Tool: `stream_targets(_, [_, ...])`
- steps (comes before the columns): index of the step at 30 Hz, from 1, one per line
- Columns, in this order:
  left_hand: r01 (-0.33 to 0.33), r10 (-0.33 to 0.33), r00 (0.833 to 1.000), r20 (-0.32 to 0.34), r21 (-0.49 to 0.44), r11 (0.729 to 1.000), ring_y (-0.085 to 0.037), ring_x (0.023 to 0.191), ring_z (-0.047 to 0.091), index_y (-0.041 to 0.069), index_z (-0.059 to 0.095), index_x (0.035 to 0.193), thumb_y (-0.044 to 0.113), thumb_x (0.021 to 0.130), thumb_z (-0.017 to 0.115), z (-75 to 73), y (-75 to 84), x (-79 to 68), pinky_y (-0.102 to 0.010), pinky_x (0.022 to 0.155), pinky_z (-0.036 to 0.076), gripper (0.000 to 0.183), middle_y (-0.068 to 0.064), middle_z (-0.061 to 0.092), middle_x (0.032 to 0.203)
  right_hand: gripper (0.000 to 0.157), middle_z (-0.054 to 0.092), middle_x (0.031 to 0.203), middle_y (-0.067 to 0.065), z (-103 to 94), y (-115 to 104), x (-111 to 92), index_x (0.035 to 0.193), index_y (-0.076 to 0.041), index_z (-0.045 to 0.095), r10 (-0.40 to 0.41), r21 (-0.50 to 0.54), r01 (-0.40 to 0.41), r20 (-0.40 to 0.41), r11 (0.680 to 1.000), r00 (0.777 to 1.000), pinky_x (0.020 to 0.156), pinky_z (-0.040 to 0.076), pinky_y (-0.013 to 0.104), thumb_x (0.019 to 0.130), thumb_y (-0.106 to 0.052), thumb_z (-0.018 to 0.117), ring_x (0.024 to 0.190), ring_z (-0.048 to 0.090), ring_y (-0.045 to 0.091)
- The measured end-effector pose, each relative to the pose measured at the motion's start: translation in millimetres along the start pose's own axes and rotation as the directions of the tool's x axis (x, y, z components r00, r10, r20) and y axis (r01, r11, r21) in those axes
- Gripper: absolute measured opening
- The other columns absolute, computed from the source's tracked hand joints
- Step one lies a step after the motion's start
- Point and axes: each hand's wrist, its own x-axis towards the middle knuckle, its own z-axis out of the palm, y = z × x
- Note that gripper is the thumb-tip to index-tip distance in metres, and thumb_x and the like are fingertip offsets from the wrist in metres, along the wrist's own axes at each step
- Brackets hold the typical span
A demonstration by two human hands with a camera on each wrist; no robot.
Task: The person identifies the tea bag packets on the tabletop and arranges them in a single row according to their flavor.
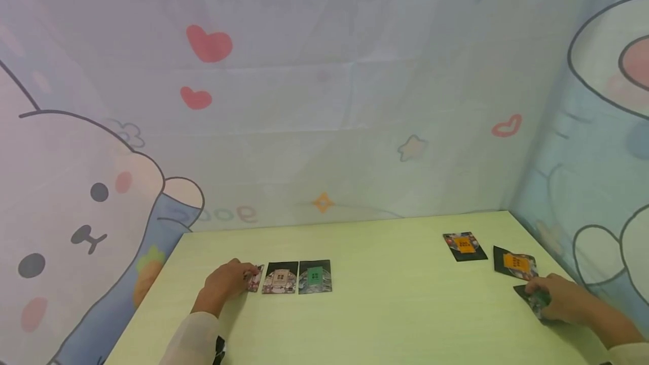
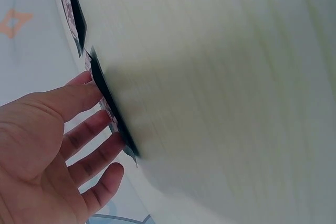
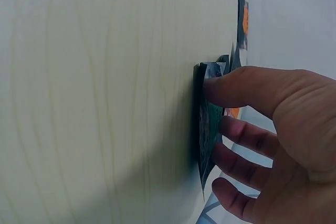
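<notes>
At the left end of a row of packets, my left hand (image 1: pixel 228 281) grips a small flat packet with a pinkish patterned face (image 1: pixel 255 279). In the left wrist view, thumb and fingertips are at this packet's (image 2: pixel 113 114) edges, close over the table. Beside it lie a packet with a pale pink label (image 1: pixel 280 277) and one with a green label (image 1: pixel 315 276). Far to the right, my right hand (image 1: pixel 568 299) holds another green-labelled packet (image 1: pixel 538 302). The thumb lies over its upper end in the right wrist view, fingers along the packet (image 3: pixel 210 119); the hand partly hides it.
Two orange-labelled packets lie beyond the right hand, one flat (image 1: pixel 463 245) and one askew (image 1: pixel 516 263) near the right edge. The pale yellow-green table (image 1: pixel 385 297) meets a cartoon-printed cloth backdrop (image 1: pixel 324 100) at its back and sides.
</notes>
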Motion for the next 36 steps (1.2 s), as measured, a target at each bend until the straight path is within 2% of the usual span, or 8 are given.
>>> stream_targets(10, [0.001, -0.001, 1.0, 0.0, 0.002, 1.0, -0.035, 0.098, 0.068, 0.023, 0.074, 0.121, 0.012, 0.099, 0.064, 1.6, -0.9, 0.7, -0.053, 0.082, 0.057, 0.027, -0.013, 0.066, 0.11, 0.041, 0.062, 0.104, 0.012, 6.7, -6, 7, 0.107, -0.012, 0.069, -0.05, -0.021, 0.049, -0.039, 0.999, 0.998, 0.082, 0.052, 0.045, 0.069, -0.013, 0.085, 0.096, 0.06, 0.025])
stream_targets(13, [0.002, -0.002, 1.0, 0.004, 0.002, 1.0, -0.035, 0.098, 0.068, 0.023, 0.074, 0.121, 0.013, 0.099, 0.064, 1.7, -0.7, 0.8, -0.053, 0.081, 0.057, 0.027, -0.013, 0.065, 0.11, 0.041, 0.063, 0.107, 0.018, 9.8, -12, 8, 0.106, -0.01, 0.07, -0.072, -0.022, 0.071, -0.06, 0.997, 0.996, 0.083, 0.053, 0.05, 0.069, -0.014, 0.086, 0.098, 0.062, 0.033])
stream_targets(17, [0.0, 0.0, 1.0, 0.007, 0.002, 1.0, -0.036, 0.099, 0.068, 0.023, 0.074, 0.122, 0.013, 0.099, 0.063, 1.2, 0.0, 1.2, -0.053, 0.081, 0.057, 0.027, -0.013, 0.065, 0.111, 0.041, 0.065, 0.119, 0.03, 12.0, -23, 8, 0.105, -0.009, 0.07, -0.097, -0.015, 0.096, -0.095, 0.995, 0.991, 0.089, 0.051, 0.063, 0.068, -0.015, 0.086, 0.111, 0.059, 0.054])
stream_targets(19, [0.001, -0.001, 1.0, 0.005, 0.005, 1.0, -0.036, 0.099, 0.068, 0.023, 0.074, 0.122, 0.013, 0.099, 0.063, 0.7, 0.4, 1.1, -0.053, 0.081, 0.057, 0.027, -0.014, 0.065, 0.111, 0.041, 0.066, 0.121, 0.029, 11.8, -29, 10, 0.106, -0.009, 0.07, -0.108, -0.016, 0.107, -0.101, 0.994, 0.989, 0.091, 0.049, 0.066, 0.068, -0.015, 0.087, 0.114, 0.058, 0.056])
stream_targets(26, [0.004, -0.004, 1.0, 0.01, 0.007, 1.0, -0.035, 0.099, 0.067, 0.023, 0.074, 0.122, 0.013, 0.099, 0.064, -2.2, 1.7, -0.3, -0.054, 0.081, 0.057, 0.027, -0.013, 0.065, 0.11, 0.038, 0.068, 0.115, 0.018, 14.6, -49, 17, 0.108, -0.009, 0.07, -0.084, 0.001, 0.084, -0.052, 0.996, 0.995, 0.092, 0.05, 0.062, 0.073, -0.017, 0.085, 0.11, 0.062, 0.043])
stream_targets(30, [0.004, -0.004, 1.0, 0.019, 0.004, 1.0, -0.036, 0.099, 0.067, 0.023, 0.074, 0.122, 0.014, 0.099, 0.063, -4.0, 3.3, -1.7, -0.054, 0.081, 0.057, 0.026, -0.012, 0.065, 0.11, 0.038, 0.067, 0.116, 0.02, 15.1, -64, 23, 0.108, -0.011, 0.07, -0.07, -0.01, 0.07, -0.038, 0.997, 0.997, 0.089, 0.051, 0.064, 0.074, -0.02, 0.085, 0.111, 0.061, 0.047])
stream_targets(34, [0.001, -0.002, 1.0, 0.014, 0.007, 1.0, -0.035, 0.098, 0.068, 0.023, 0.074, 0.121, 0.015, 0.1, 0.063, -4.7, 4.1, -2.5, -0.054, 0.08, 0.057, 0.026, -0.012, 0.065, 0.11, 0.038, 0.067, 0.111, 0.013, 18.3, -77, 31, 0.108, -0.013, 0.07, -0.058, -0.015, 0.057, -0.038, 0.998, 0.998, 0.086, 0.053, 0.06, 0.074, -0.021, 0.086, 0.105, 0.062, 0.038])
stream_targets(36, [-0.003, 0.003, 1.0, 0.009, 0.009, 1.0, -0.035, 0.097, 0.068, 0.023, 0.074, 0.121, 0.015, 0.1, 0.063, -4.8, 4.2, -2.5, -0.053, 0.081, 0.057, 0.025, -0.011, 0.065, 0.108, 0.039, 0.065, 0.106, 0.007, 20.4, -83, 33, 0.108, -0.014, 0.07, -0.057, -0.013, 0.056, -0.041, 0.998, 0.998, 0.084, 0.054, 0.054, 0.073, -0.02, 0.087, 0.098, 0.06, 0.027])
